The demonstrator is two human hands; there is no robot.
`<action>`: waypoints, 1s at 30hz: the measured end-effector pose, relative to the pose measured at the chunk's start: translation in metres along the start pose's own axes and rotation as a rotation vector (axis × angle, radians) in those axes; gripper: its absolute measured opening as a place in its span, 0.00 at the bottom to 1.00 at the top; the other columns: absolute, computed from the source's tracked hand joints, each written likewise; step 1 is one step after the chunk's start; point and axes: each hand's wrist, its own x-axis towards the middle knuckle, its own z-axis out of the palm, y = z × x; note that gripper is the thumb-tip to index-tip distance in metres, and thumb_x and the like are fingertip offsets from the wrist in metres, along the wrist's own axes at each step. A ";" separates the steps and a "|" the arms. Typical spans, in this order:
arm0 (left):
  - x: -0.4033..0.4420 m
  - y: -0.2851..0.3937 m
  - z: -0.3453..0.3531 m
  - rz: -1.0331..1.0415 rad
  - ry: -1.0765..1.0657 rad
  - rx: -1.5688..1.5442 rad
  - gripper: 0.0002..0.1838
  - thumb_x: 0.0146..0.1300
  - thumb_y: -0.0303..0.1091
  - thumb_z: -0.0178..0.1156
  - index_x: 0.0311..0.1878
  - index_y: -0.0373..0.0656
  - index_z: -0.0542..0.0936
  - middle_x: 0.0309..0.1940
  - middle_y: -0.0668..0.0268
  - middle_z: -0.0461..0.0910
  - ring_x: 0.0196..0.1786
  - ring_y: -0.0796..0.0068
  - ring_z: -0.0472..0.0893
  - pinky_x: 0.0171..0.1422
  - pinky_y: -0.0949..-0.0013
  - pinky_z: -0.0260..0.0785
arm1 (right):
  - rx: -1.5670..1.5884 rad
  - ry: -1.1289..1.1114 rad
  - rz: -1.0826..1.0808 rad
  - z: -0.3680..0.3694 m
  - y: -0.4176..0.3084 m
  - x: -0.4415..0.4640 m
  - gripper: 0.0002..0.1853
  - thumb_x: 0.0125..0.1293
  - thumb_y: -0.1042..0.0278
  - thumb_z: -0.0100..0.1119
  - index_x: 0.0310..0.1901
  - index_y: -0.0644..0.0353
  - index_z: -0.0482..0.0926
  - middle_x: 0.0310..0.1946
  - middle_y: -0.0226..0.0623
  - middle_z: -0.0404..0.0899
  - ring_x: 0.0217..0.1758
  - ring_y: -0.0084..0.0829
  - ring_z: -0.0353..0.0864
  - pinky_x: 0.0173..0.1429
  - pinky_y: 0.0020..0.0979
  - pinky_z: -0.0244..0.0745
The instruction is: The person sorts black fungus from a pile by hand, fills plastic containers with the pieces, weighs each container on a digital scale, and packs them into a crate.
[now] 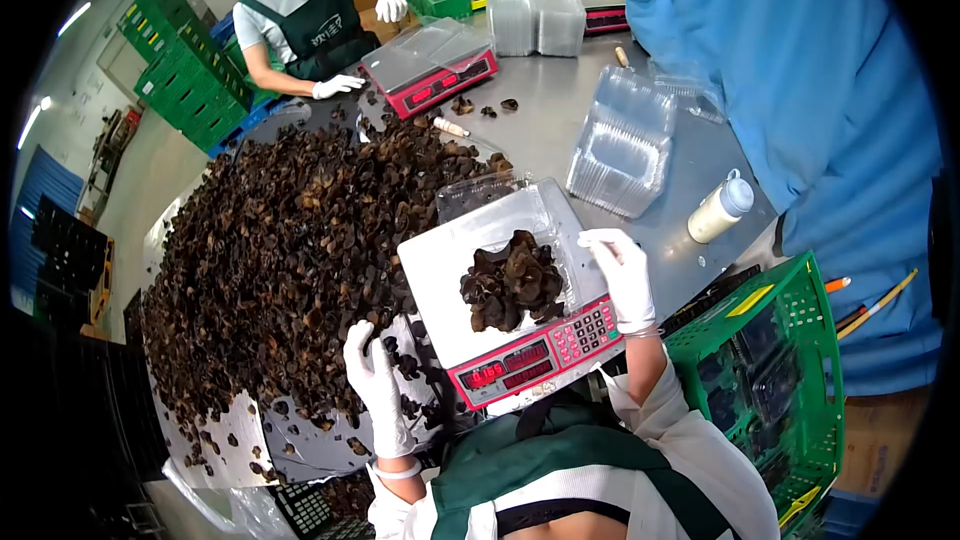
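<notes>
A heap of dark wood ear mushrooms (512, 282) sits in a clear plastic box on a red-and-silver digital scale (440, 270) before me. The box's outline is hard to make out against the plate. My right hand (624, 282), white-gloved, is at the scale's right edge, beside the clear plastic; its fingers reach left and look apart, holding nothing I can see. At the near edge of a large pile of wood ear mushrooms (270, 260), left of the scale, my left hand (374, 380) is raised, also gloved, thumb and fingers apart.
Stacked clear plastic boxes (622, 145) and a capped bottle (720, 207) stand right of the scale. A green crate (765, 390) holds packed boxes at my right. Across the table, a co-worker (310, 20) in white gloves stands by another red scale (430, 70).
</notes>
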 end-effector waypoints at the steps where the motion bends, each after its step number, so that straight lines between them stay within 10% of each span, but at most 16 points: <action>1: -0.004 -0.012 -0.008 -0.003 0.018 0.024 0.12 0.62 0.20 0.55 0.49 0.36 0.77 0.52 0.57 0.77 0.59 0.62 0.74 0.67 0.63 0.62 | -0.169 -0.059 -0.072 0.006 -0.003 -0.001 0.09 0.62 0.75 0.60 0.43 0.62 0.81 0.41 0.36 0.82 0.43 0.25 0.81 0.51 0.26 0.73; 6: -0.020 -0.023 -0.048 -0.090 0.122 0.134 0.10 0.64 0.23 0.54 0.47 0.36 0.78 0.51 0.58 0.77 0.56 0.64 0.75 0.65 0.64 0.63 | -0.880 -0.340 -0.650 0.038 -0.013 -0.005 0.15 0.57 0.61 0.63 0.47 0.51 0.82 0.52 0.37 0.77 0.64 0.45 0.66 0.67 0.43 0.61; 17: -0.044 -0.068 -0.094 -0.153 0.170 0.101 0.10 0.61 0.21 0.58 0.46 0.37 0.79 0.49 0.57 0.78 0.55 0.65 0.76 0.64 0.66 0.65 | -0.721 -0.059 -0.398 0.014 -0.011 -0.002 0.11 0.60 0.70 0.61 0.44 0.59 0.82 0.49 0.42 0.79 0.58 0.43 0.74 0.65 0.38 0.65; 21: -0.044 -0.067 -0.118 -0.171 0.193 0.326 0.07 0.56 0.26 0.64 0.39 0.39 0.82 0.37 0.63 0.80 0.38 0.69 0.77 0.44 0.70 0.69 | -0.659 0.013 -0.315 -0.008 -0.008 -0.010 0.10 0.61 0.76 0.56 0.44 0.63 0.81 0.49 0.43 0.80 0.55 0.40 0.77 0.63 0.35 0.67; 25: -0.046 -0.065 -0.076 -0.169 -0.032 0.163 0.07 0.54 0.35 0.67 0.29 0.41 0.83 0.27 0.63 0.80 0.34 0.64 0.78 0.42 0.66 0.70 | -0.604 0.031 -0.336 -0.012 -0.004 -0.027 0.10 0.63 0.76 0.56 0.46 0.62 0.80 0.47 0.41 0.80 0.53 0.37 0.78 0.61 0.35 0.69; 30: -0.041 -0.079 -0.025 0.225 -0.372 0.577 0.16 0.52 0.40 0.67 0.43 0.47 0.80 0.32 0.64 0.76 0.36 0.62 0.77 0.39 0.62 0.70 | -0.665 0.001 -0.267 -0.004 -0.001 -0.032 0.11 0.62 0.72 0.58 0.47 0.60 0.80 0.48 0.42 0.80 0.53 0.39 0.78 0.58 0.34 0.70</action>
